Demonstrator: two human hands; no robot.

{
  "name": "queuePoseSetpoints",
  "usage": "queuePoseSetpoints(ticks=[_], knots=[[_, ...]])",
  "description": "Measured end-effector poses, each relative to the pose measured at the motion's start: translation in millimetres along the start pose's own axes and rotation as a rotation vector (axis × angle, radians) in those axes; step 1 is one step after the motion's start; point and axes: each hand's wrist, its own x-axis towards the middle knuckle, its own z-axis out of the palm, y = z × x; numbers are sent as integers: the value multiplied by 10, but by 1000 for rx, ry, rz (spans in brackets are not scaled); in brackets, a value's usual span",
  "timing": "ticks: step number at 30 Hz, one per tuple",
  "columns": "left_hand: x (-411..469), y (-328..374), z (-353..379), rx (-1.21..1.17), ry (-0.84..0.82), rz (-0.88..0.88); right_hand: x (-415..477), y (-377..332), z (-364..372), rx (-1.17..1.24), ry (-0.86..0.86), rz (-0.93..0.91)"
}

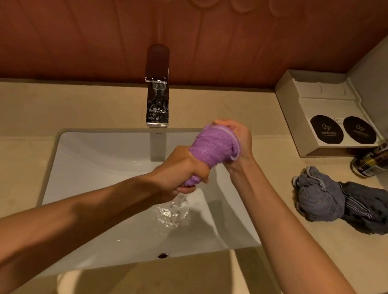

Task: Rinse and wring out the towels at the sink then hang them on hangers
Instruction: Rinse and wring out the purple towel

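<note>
Purple towel (211, 148) with a paler lilac edge — two grey towels (343, 203) alongside, the darker one striped. White sink (89, 185), beige desk (29, 117), chrome tap (157, 103) — reddish-brown scalloped wall (82, 24), white box (322, 110) with black ovals.

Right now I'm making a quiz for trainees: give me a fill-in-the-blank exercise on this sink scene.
1. The left hand and right hand twist a ____ towel.
2. Squeezed ____ falls into the sink.
3. The grey towels lie on the counter to the sink's ____.
Missing words: purple; water; right.
</note>
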Motion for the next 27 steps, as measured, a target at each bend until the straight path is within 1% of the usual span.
queuePoseSetpoints(ticks=[2, 4, 5, 6, 8, 10, 11, 12, 14, 16, 17, 22, 23, 25, 27], knots=[[-4, 22, 29, -40, -27, 11, -56, 34, 49, 133, 34, -29], [15, 47, 14, -33, -22, -15, -83, 48, 66, 191, 67, -22], [40, 65, -10, 13, -11, -39, -93, 50, 73, 166, 112, 4], [77, 87, -40, 118, 5, -64, -106, 66, 61, 127, 161, 38], [153, 146, -79, 478, 50, -49, -107, 106, -28, -6, 253, 133], [197, 211, -82, 956, 121, 81, -113, 152, -106, -232, 317, 227], [183, 249, -56, 1195, 153, 172, -128, 182, -145, -305, 316, 298], [173, 262, -37, 1366, 174, 250, -132, 211, -195, -299, 286, 398], [164, 237, -33, 1562, 197, 298, -153, 266, -303, -168, 234, 586], [139, 190, -49, 1639, 250, 299, -195, 281, -354, -81, 193, 692], [133, 164, -58, 1668, 282, 314, -224, 270, -366, -53, 177, 713], [63, 119, -35, 1876, 359, 395, -339, 141, -360, 134, 91, 691], [37, 112, -36, 1915, 351, 417, -355, 125, -369, 176, 74, 690], [-32, 126, -25, 2015, 395, 481, -378, 91, -371, 227, 50, 693], [-49, 124, -22, 2084, 436, 577, -404, 67, -351, 218, 41, 698]])
